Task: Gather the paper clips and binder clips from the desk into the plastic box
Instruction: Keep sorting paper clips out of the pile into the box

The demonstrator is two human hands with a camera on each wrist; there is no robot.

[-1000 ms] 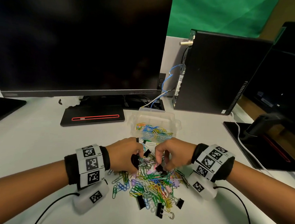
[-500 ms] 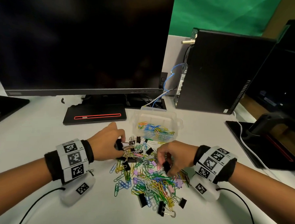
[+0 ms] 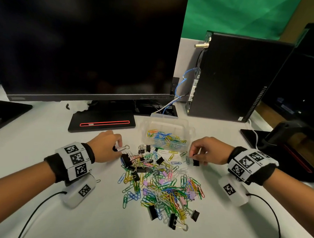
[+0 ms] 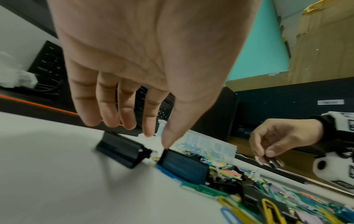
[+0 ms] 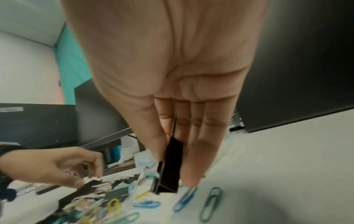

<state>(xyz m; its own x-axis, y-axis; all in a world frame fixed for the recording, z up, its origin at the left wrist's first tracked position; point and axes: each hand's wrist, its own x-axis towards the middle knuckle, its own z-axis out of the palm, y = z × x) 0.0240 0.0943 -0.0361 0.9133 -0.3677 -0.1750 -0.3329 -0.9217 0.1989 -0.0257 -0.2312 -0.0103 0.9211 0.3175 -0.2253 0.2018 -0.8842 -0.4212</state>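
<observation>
- Head view: clip pile lies on the desk before the plastic box, itself part filled. Left hand pinches a binder clip's wire handle; right hand pinches a black binder clip.
- Left wrist view: thumb and forefinger close together over black binder clips.
- Right wrist view: fingers clamp the clip above loose paper clips. Picking looks done; next, carry both over the box and let go.
</observation>
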